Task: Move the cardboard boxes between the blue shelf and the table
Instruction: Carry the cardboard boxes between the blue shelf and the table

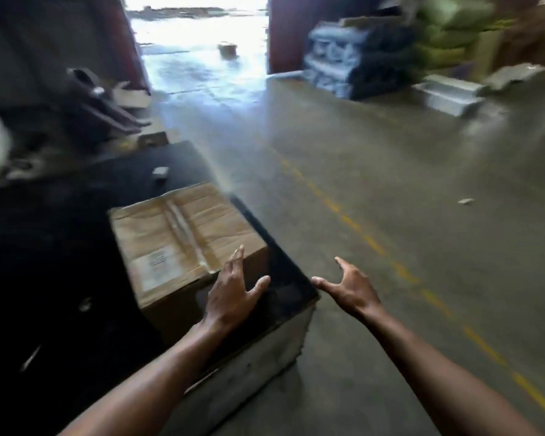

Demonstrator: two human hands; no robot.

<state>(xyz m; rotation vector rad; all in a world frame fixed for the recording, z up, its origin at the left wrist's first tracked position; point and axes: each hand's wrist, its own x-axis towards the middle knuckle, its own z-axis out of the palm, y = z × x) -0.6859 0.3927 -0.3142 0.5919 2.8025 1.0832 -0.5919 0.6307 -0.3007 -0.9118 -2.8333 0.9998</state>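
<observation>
Fingers (237,262) are lying spread, holding nothing: left hand (232,294) is hovering by the cardboard box (183,243) on the desk (60,247), right hand (350,286) beside it. Clasping opposite sides low seems wisest.

Cardboard box (183,240) on tabletop (60,231) near its right edge, small object (160,174) on tabletop beyond box, floor (390,247) right of tabletop, stacked rolls (343,67) on floor far right

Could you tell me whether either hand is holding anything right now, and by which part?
Nothing is held. Both the left hand and right hand are open, near the cardboard box.
</observation>
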